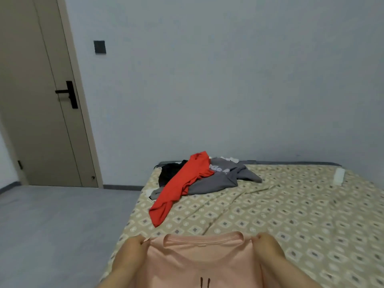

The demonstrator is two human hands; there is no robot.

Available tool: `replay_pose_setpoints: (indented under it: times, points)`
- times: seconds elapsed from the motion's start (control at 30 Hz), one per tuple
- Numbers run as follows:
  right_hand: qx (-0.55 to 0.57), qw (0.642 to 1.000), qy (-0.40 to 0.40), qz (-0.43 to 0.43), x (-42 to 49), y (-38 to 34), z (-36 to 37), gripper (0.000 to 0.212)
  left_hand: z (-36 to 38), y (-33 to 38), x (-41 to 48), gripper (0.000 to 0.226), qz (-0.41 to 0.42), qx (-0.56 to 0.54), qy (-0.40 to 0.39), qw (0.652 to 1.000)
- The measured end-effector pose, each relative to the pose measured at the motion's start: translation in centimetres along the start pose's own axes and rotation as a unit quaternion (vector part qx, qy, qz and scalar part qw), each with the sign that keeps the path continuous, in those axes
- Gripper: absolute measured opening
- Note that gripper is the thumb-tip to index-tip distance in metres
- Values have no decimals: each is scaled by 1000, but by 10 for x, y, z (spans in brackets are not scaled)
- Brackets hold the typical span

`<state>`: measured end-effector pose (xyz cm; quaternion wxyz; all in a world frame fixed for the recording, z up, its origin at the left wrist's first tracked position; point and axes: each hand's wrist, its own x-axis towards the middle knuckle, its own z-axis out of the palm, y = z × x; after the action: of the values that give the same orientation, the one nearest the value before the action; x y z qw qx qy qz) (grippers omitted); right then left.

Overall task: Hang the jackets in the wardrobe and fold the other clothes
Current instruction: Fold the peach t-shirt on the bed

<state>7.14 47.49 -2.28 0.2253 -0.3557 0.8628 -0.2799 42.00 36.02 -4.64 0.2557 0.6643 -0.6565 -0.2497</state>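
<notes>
Your left hand [136, 243] pinches the left shoulder of a pink T-shirt [203, 265], and your right hand [265, 242] pinches the right shoulder in the same way, both closed on the cloth. You hold the shirt spread between them, with the round collar up and facing you, above the near edge of the bed [291, 215]. Two short dark marks show low on the front of the shirt.

Farther on the bed, near the wall, lies a pile of clothes. A red garment [180, 188] stretches across the top and hangs toward you. Under it is a grey sweatshirt [224, 177] with pale letters, and a black garment [170, 169] lies at the left, partly hidden. A small white object [339, 176] lies near the far right corner of the bed; I cannot tell what it is. A closed door [41, 100] with a black handle stands at the left.
</notes>
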Motion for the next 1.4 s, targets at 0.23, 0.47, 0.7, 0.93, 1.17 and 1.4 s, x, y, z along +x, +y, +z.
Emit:
replay_pose_setpoints:
  times: [0.23,0.47,0.7,0.93,1.17,1.4]
  points:
    - [169,975,117,85,54,2,105,28,85,-24,47,21,-109,-178,90,974]
    - [114,973,197,-32,179,-32,160,27,133,-29,179,19,-24,-149,169,974]
    - [-52,975,208,-50,295,-50,204,40,174,-52,299,21,136,46,121,982]
    - [-88,972,212,-49,314,-64,211,40,174,-39,317,32,124,27,122,984]
    - [-194,965,34,-172,210,-23,189,54,146,-58,210,43,146,72,-6,987]
    - [-314,923,-67,-211,76,22,178,84,131,-98,67,73,191,267,-102,939]
